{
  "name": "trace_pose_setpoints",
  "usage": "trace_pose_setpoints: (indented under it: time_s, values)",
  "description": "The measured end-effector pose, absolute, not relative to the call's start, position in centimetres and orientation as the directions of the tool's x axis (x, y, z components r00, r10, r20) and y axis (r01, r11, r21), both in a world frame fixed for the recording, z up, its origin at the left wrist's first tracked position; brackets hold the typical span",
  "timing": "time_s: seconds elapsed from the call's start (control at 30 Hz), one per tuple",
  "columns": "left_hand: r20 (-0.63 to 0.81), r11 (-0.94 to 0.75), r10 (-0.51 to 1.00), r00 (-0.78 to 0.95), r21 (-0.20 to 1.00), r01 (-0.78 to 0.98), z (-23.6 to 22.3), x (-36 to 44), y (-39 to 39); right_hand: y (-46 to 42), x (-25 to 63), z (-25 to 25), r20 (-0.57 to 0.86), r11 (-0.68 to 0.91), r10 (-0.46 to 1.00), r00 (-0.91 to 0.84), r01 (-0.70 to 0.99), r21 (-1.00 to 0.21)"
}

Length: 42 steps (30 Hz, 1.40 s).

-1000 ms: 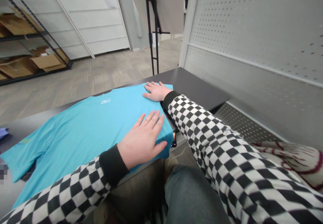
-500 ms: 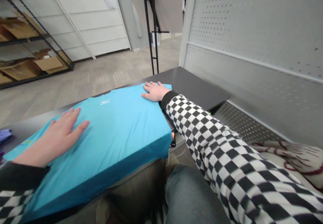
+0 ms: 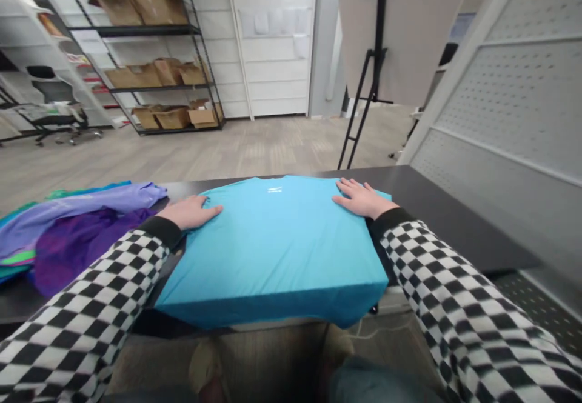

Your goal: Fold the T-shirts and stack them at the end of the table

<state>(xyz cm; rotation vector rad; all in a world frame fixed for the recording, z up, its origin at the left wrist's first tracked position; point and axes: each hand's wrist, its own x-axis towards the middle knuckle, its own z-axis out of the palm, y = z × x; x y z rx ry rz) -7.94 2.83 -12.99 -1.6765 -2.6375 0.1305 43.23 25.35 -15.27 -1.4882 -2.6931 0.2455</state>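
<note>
A light blue T-shirt [image 3: 277, 239] with a small white logo below its neckline lies spread on the dark table [image 3: 436, 221], its bottom part hanging over the near edge. Flat on the upper right of the shirt, near the sleeve, rests my right hand [image 3: 361, 200], its fingers apart. My left hand [image 3: 190, 212] lies on the upper left edge by the other sleeve, thumb stretched out over the cloth and fingers partly bunched in view. That sleeve is mostly hidden beneath the left hand and cuff.
A pile of purple, lilac and green clothes [image 3: 86, 227] lies on the table at left. Behind stand a black shelf [image 3: 157, 86] with cardboard boxes, an office chair [image 3: 54, 106] and a black easel stand [image 3: 359, 112]. A pegboard partition [image 3: 513, 106] borders the right side.
My left hand has moved from the shirt's left part up to its shoulder and sleeve edge. The right hand stays at the same spot on the shirt. The view has swung left and up.
</note>
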Motion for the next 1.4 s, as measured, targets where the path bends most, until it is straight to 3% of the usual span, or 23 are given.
trace_pose_setpoints:
  time_s: [0.13,0.33,0.43,0.57,0.9,1.1,1.27,1.4]
  values:
    - [-0.006,0.355,0.935,-0.355,-0.003,0.935,-13.6,-6.9,3.9,25.7,43.4,-15.4,-0.021,0.531,0.841,-0.541,0.831,-0.165]
    - [-0.007,0.313,0.950,-0.313,0.065,0.948,-15.2,-6.1,4.2,25.3,43.5,-15.4,0.205,0.537,0.838,-0.506,0.831,-0.143]
    - [0.012,0.316,0.948,-0.318,0.078,0.946,-15.1,-6.6,4.1,24.9,43.3,-15.6,0.082,0.524,0.852,-0.517,0.842,-0.132]
    - [-0.080,0.329,0.943,-0.324,0.072,0.942,-14.9,-6.8,3.9,24.6,43.1,-15.6,-0.048,0.501,0.861,-0.507,0.860,-0.098]
    - [-0.073,0.391,0.920,-0.385,0.093,0.916,-14.7,-6.2,3.3,24.0,43.0,-15.2,-0.061,0.439,0.894,-0.444,0.895,-0.073]
    - [0.019,0.378,0.925,-0.380,0.068,0.924,-15.1,-7.2,3.2,24.2,43.9,-15.0,0.095,0.429,0.902,-0.420,0.898,-0.097]
    - [-0.082,0.406,0.913,-0.400,0.065,0.912,-15.8,-8.1,3.3,24.4,44.4,-15.2,-0.058,0.393,0.915,-0.399,0.915,-0.096]
    - [-0.078,0.416,0.909,-0.410,0.071,0.907,-15.7,-7.7,3.2,24.5,44.5,-15.6,-0.066,0.332,0.939,-0.337,0.940,-0.079]
